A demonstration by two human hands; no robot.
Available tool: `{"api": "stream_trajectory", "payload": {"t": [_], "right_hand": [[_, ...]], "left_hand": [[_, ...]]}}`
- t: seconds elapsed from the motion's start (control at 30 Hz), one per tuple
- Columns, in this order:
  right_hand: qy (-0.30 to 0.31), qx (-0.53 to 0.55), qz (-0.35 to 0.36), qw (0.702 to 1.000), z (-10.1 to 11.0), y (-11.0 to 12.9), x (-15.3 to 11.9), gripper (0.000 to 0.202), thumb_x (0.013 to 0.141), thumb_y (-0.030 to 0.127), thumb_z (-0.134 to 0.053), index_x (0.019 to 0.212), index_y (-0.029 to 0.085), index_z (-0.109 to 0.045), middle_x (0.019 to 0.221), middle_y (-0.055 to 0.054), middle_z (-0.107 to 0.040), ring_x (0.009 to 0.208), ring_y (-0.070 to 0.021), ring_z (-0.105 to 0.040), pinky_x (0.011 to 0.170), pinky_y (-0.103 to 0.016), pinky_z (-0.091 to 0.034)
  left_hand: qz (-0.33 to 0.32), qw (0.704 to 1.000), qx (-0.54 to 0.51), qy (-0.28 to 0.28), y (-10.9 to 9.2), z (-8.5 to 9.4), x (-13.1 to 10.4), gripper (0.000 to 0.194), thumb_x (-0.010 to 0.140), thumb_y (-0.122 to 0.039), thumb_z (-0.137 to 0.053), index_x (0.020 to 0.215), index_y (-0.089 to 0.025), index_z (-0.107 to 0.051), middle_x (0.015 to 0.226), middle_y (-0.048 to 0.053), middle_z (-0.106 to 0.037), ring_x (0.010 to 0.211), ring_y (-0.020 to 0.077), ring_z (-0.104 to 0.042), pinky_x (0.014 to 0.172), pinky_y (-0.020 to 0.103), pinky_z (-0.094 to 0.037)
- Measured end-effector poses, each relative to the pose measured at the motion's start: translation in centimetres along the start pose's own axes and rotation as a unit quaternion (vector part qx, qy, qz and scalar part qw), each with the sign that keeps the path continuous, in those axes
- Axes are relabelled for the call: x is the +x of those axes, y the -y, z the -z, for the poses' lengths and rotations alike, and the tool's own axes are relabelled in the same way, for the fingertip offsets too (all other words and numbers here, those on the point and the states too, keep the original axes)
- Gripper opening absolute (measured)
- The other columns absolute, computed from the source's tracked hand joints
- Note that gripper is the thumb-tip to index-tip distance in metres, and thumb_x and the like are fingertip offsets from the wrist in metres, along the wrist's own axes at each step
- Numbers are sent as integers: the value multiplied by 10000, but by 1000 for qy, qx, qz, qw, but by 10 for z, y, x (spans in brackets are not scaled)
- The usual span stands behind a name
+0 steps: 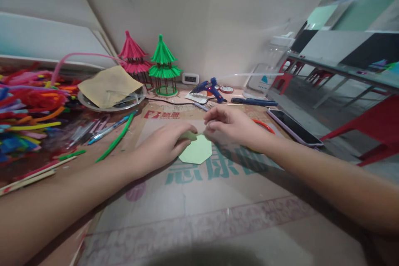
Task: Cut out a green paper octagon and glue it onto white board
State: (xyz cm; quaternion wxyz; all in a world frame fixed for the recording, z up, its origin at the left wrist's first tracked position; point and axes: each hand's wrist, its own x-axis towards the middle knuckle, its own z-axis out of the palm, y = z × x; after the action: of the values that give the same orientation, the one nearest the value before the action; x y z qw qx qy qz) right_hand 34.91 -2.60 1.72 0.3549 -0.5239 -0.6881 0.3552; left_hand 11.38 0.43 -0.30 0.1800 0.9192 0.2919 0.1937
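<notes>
Toward the brown cardboard sheet's (187, 220) far edge, my left hand (170, 141) and right hand (229, 124), fingers narrowed, perhaps steady a pale-green octagonal card (197, 152); grip unclear.

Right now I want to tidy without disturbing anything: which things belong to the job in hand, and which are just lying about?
Likely in the job:
pale green octagonal card, by left hand and right hand
printed brown cardboard sheet beneath
blue glue gun, perhaps, though untouched

Likely lying about:
lilac-edged black phone
white rectangular digital clock
</notes>
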Motion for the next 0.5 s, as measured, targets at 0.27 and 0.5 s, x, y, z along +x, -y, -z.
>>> {"api": "stream_trajectory", "payload": {"t": [0.27, 0.5], "right_hand": [[42, -135, 97, 985, -4, -1, -46, 130, 914, 183, -612, 1010, 201, -698, 964, -49, -750, 844, -176, -690, 768, -301, -536], [15, -173, 195, 965, -9, -5, -46, 161, 942, 125, -619, 1063, 182, -707, 1008, -71, -745, 918, -181, -691, 836, -305, -534]], "left_hand": [[-42, 999, 5, 11, 5, -5, 1, 252, 970, -213, -474, 1142, -222, -658, 1103, 62, -640, 1052, 231, -609, 897, 352, -460], [-44, 998, 9, 34, 0, 0, 2, 211, 942, -286, -512, 1026, -210, -690, 997, 47, -586, 979, 227, -586, 862, 348, -435]]}}
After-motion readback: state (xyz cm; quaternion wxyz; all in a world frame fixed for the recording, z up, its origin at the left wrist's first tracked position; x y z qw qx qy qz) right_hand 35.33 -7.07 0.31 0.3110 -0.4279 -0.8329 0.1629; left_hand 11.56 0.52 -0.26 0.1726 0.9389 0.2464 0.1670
